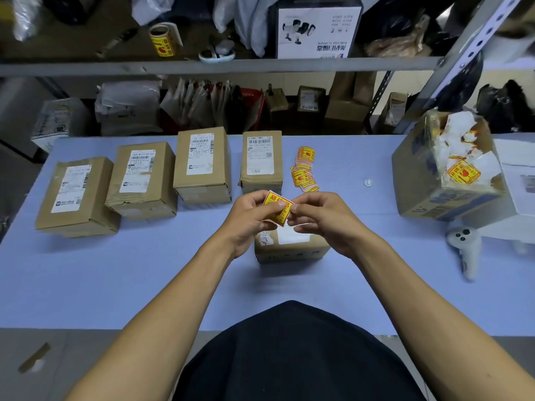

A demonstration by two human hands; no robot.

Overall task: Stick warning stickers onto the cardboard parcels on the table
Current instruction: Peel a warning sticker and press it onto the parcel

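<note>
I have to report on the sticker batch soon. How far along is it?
Done: nothing visible; the four brown cardboard parcels in a row show only white shipping labels. In hand: the left hand and right hand pinch one red-and-yellow warning sticker over the small cardboard parcel nearest the person. Left: all five parcels; loose stickers wait beside the row.

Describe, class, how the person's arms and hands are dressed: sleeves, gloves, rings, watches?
Both forearms are bare to the bottom of the picture, with no sleeve in view. The left hand and the right hand wear no gloves; no ring, watch or wristband shows. A dark garment covers the chest.
</note>
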